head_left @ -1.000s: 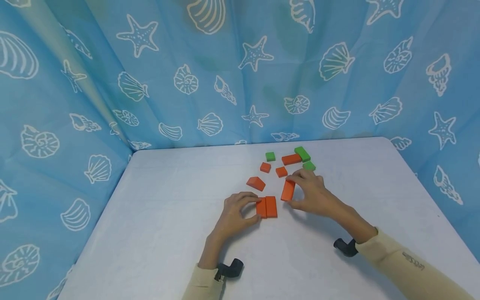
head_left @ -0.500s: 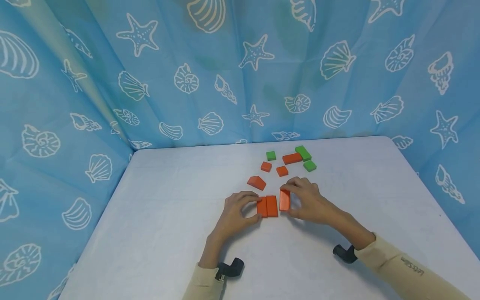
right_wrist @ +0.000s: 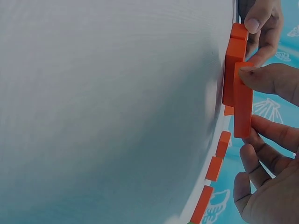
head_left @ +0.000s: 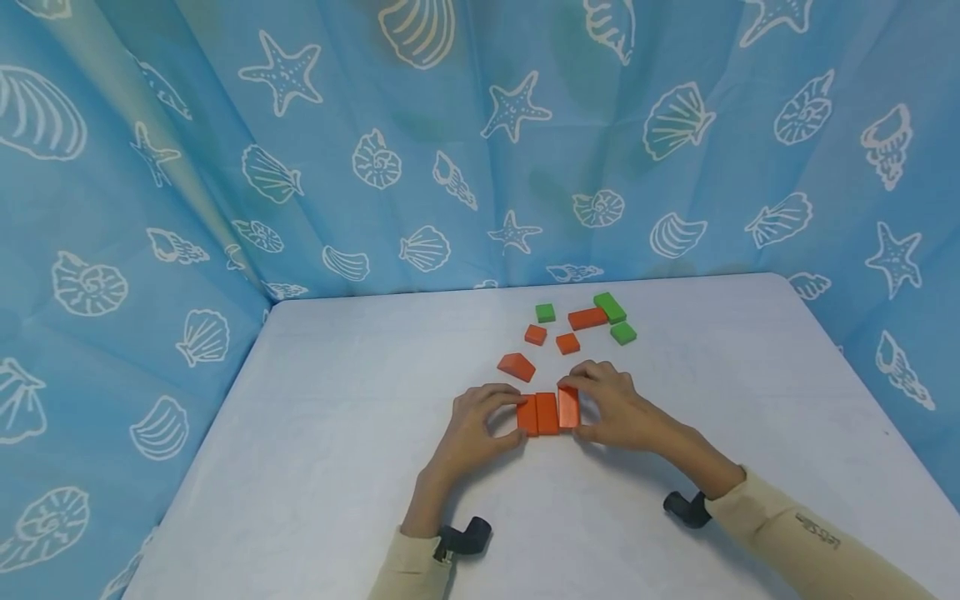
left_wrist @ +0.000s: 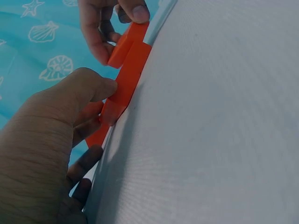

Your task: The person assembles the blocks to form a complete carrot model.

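Observation:
Near the middle of the table, my left hand [head_left: 474, 425] pinches a flat orange block [head_left: 528, 417] between thumb and fingers at its two ends. Against that block's right side lies a second flat orange block [head_left: 547, 414]. My right hand [head_left: 626, 412] pinches a third orange block [head_left: 568, 408] by its ends, right beside the second one. In the right wrist view this third block [right_wrist: 243, 102] appears tilted in front of the others, with the thumb on one end and fingertips at the other. Whether its underside touches the table cannot be told.
Behind the hands lie an orange block with sloped sides [head_left: 516, 367], small orange blocks [head_left: 536, 335] [head_left: 567, 343], a long orange block [head_left: 587, 318] and green blocks [head_left: 610, 307] [head_left: 545, 312] [head_left: 623, 333]. A blue shell-print curtain [head_left: 420, 167] hangs beyond the white table [head_left: 337, 400].
My right hand has moved left and slightly toward me, bringing its orange block from apart on the right to beside the second block. The left hand has stayed at its block.

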Tool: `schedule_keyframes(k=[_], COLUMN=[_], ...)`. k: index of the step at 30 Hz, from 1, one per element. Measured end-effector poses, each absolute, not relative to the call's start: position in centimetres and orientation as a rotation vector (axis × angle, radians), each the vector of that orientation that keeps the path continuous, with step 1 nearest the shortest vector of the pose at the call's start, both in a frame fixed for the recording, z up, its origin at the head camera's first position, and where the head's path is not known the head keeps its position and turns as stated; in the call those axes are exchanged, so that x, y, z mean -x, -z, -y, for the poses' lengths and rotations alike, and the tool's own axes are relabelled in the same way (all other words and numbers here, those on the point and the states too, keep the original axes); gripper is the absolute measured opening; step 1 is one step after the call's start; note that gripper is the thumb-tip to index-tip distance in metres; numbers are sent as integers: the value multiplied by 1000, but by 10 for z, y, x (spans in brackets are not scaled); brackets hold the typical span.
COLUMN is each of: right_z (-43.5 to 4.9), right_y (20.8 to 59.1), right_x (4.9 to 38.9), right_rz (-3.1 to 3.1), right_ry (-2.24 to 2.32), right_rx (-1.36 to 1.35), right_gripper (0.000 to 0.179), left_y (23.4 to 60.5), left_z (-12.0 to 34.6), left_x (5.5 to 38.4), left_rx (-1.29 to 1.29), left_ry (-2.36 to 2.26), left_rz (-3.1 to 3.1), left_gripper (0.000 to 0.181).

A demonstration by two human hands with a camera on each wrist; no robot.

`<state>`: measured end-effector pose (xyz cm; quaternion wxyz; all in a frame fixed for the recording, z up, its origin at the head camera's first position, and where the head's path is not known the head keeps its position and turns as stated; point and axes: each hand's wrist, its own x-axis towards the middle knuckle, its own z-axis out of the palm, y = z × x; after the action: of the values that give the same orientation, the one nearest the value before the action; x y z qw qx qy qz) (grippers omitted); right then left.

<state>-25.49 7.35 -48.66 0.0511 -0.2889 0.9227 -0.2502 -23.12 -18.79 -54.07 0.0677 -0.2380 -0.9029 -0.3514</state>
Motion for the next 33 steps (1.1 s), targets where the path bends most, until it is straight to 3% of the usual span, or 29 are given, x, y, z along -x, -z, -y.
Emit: schedule_keyframes(k=[25,33], right_z=[-81,-83], right_y=[494,484], right_x=[255,291], right_rz=[-2721,-2938], right_ry=[697,689], right_rx=[851,801], right_gripper=[62,50], left_y=[544,539], left_z=[185,188], left_x=[229,230], left_rx=[746,699], left_ry=[1017,1022], left_rz=[2748,2773], left_gripper=[42,42])
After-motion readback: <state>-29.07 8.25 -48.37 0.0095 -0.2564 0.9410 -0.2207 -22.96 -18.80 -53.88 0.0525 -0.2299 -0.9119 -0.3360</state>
